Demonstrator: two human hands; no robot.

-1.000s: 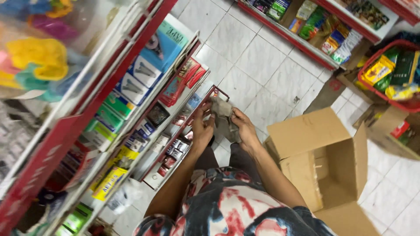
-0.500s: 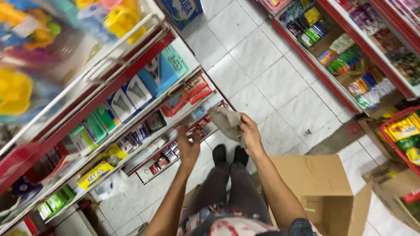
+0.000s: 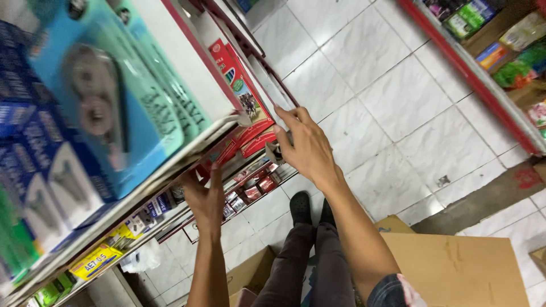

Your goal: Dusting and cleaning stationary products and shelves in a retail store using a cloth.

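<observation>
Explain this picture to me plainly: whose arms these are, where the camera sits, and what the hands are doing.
The single view comes from a camera worn on a person's head, looking down, so both arms are the wearer's own. They stand on a white tiled floor beside a red shop shelf packed with stationery. The right hand reaches toward red boxes and seems to grip something small and grey, hard to make out. The left hand touches the shelf edge lower down. An open cardboard box sits by their black shoes.

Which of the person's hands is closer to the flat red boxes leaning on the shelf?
Right. The right hand reaches up against the flat red boxes, fingers at their edge; the left hand is lower, at the shelf beneath them.
</observation>
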